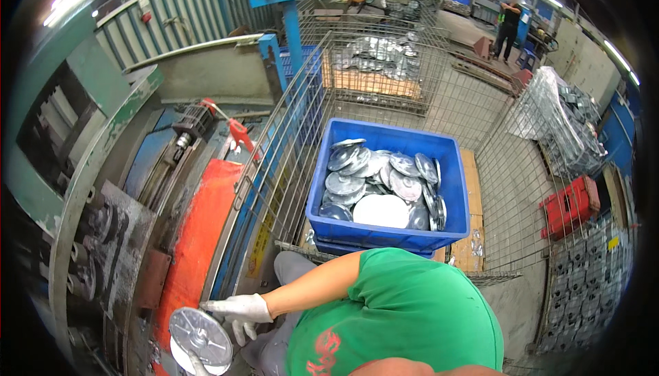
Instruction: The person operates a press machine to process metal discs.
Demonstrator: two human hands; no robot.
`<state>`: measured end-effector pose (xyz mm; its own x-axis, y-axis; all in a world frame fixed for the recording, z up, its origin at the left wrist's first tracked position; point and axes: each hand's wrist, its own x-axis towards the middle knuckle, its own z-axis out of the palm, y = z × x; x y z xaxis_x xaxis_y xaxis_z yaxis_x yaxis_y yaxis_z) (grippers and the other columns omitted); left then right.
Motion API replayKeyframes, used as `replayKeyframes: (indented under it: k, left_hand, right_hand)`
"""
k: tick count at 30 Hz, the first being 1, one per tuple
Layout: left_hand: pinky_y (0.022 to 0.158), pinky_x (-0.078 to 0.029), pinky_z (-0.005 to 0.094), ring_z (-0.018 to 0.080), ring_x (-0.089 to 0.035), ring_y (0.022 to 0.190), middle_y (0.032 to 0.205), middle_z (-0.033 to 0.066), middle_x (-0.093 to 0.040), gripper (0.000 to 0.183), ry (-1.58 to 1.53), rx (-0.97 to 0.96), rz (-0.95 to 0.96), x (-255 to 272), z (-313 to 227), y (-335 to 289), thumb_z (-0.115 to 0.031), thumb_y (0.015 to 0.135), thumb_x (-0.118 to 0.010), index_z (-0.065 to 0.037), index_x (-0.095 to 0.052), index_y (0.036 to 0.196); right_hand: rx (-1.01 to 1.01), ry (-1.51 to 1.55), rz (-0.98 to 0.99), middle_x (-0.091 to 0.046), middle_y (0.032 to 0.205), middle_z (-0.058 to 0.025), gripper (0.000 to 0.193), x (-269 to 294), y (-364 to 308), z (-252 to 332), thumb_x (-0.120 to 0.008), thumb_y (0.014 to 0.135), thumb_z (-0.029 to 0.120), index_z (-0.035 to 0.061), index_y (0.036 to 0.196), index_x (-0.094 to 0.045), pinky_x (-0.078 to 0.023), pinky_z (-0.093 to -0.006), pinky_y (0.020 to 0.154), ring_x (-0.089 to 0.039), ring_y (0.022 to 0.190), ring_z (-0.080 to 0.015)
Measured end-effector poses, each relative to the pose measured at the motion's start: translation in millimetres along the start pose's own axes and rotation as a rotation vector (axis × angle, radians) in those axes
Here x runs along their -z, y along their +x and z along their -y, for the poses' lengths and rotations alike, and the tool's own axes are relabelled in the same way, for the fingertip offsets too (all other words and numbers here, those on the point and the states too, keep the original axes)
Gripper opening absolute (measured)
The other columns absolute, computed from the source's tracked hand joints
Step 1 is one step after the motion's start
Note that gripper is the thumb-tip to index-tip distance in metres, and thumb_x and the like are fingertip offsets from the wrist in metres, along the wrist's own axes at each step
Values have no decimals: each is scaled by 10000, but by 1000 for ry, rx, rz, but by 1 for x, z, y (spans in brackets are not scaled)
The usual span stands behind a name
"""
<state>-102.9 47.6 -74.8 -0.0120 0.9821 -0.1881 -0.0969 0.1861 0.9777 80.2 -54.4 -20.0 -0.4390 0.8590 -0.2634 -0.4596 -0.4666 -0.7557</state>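
Observation:
A round grey metal disc (pixel 201 335) with radial ribs and a raised centre hub is tilted at lower left, above the orange-red surface. Along its lower edge shows a bright white rim (pixel 182 359); I cannot tell whether that belongs to a second disc. My left hand (pixel 198 365), gloved and mostly cut off by the lower edge, grips the disc with a finger over its face. Beside the disc's upper right, my right hand (pixel 241 312) in a whitish glove has its fingers apart, the fingertips close to the rim.
A blue bin (pixel 446 232) full of similar discs (pixel 347 185) stands inside a wire mesh cage (pixel 498 204). Left is a machine with an orange-red sheet (pixel 202 232) and a red-handled tool (pixel 241 137). Two people, a red case (pixel 570 206) and stacked metal parts (pixel 583 287) are farther off.

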Motion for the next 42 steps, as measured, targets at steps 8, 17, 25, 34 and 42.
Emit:
replayKeyframes:
  k: [8,17,25,34,42]
  left_hand:
    - [1087,-266,416,269,-409,1261,1385,94,-427,603,-194,19,-155,42,1,-5,-469,899,-452,-54,-435,1335]
    - [749,-499,447,308,-586,903,1062,149,-588,521,-480,294,-320,59,16,-52,-374,839,-635,-30,-497,1204]
    - [610,-508,369,236,-581,660,845,138,-560,453,-429,297,-290,57,14,-53,-417,823,-650,-37,-539,1045]
    - [575,-464,365,206,-514,551,692,76,-503,389,-543,322,-249,56,25,-47,-425,810,-667,-80,-530,924]
    - [584,-452,336,103,-375,517,660,-13,-428,332,-342,155,-282,72,25,-48,-438,813,-653,-138,-613,949]
  right_hand:
    - [581,-835,-535,-639,733,-159,298,28,38,24,-546,793,277,39,954,-623,-501,-386,579,-633,627,-264]
    - [687,-2048,-484,-591,791,-109,165,51,24,42,-560,718,156,61,850,-588,-488,-423,586,-623,716,-280]
    - [990,-1644,-748,-577,979,-144,448,51,24,-8,-748,672,234,49,1043,-576,-494,-392,703,-600,792,-316]
    - [58,4,-410,-562,657,-56,355,79,56,-9,-659,829,367,49,952,-561,-372,-255,380,-485,430,-136]
    - [106,168,-526,-584,728,-102,420,48,64,-20,-671,824,349,29,1055,-525,-506,-330,534,-564,520,-200]
